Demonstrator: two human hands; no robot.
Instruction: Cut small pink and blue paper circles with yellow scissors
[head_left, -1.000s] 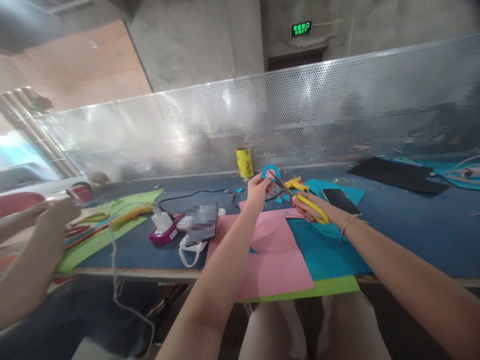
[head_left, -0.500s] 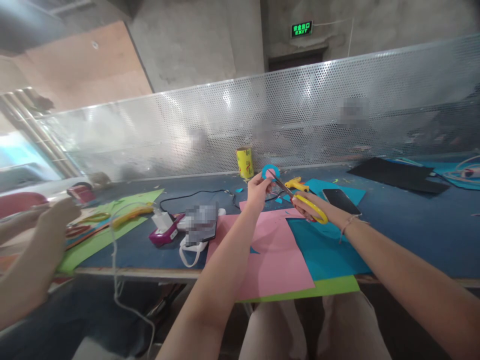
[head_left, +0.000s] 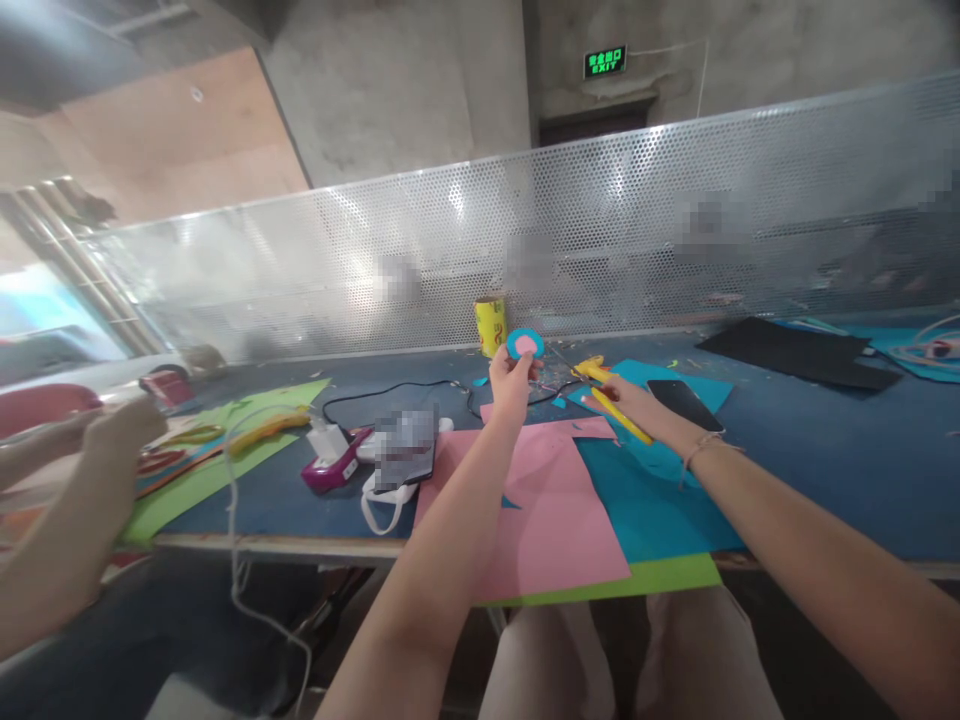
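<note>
a green sign on the far wall reads "exit" under characters too small to read. the print on the yellow can by the perforated screen is too blurred to read. the left hand is stretched forward and raised above the table, thumb and fingertips pinching a blue disc with a pink centre. just to its right, the right hand lies low over the teal sheet, fingers closed around the yellow scissors, near a dark phone. a co-worker's hand hovers at far left.
</note>
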